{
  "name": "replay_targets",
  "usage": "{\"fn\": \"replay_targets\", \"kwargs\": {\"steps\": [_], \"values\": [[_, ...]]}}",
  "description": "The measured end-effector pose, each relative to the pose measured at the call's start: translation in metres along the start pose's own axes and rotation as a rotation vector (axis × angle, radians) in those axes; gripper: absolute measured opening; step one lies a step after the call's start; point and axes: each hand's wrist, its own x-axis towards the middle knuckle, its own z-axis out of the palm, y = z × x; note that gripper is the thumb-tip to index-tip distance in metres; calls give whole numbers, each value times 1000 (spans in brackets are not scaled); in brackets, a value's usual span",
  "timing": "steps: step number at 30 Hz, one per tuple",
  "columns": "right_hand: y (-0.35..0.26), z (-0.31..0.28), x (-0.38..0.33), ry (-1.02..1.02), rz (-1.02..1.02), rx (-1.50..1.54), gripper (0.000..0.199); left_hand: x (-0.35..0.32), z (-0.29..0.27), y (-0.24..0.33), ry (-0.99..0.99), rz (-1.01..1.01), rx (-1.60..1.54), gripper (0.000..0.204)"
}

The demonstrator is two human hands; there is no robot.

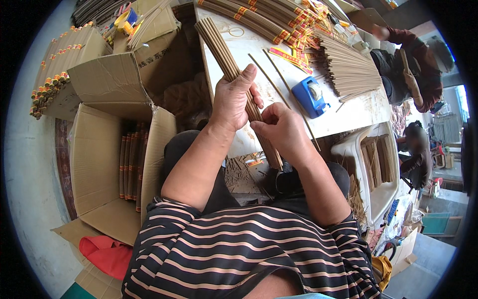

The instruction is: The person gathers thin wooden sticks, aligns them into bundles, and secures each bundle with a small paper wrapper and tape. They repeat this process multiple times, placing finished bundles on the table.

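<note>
My left hand [233,103] is wrapped round a bundle of brown incense sticks [219,45], thumb on top. The bundle slants from the upper left down past the table's near edge, its lower end above my lap. My right hand [286,130] is closed in a pinch, fingertips against the bundle just below my left hand; anything between them is hidden. Right of the bundle, two loose incense sticks [271,87] lie on the white table [244,142]. Beyond these are a blue tape dispenser [309,98] and red and yellow paper labels [295,60].
Fanned incense sticks [351,67] cover the table's right side; banded bundles [249,19] lie at the back. An open cardboard box [94,164] holding bundles stands left. A white tub [356,149] with sticks is at right. Two other people [423,65] sit farther right.
</note>
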Motion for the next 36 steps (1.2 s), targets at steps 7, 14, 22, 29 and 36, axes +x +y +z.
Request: {"fn": "replay_targets", "kwargs": {"steps": [7, 14, 22, 29, 36], "values": [[0, -3, 2, -39, 0, 39, 24, 1, -2, -1, 12, 13, 36, 33], [7, -1, 1, 68, -192, -122, 22, 0, -1, -2, 47, -16, 59, 33], [5, 4, 0, 137, -213, -260, 17, -2, 2, -3, 51, -46, 88, 34], [5, 5, 1, 157, -271, -306, 16, 0, 0, -3, 45, -62, 48, 32], [4, 7, 1, 214, -343, -393, 14, 1, -1, -2, 56, -64, 11, 32]]}}
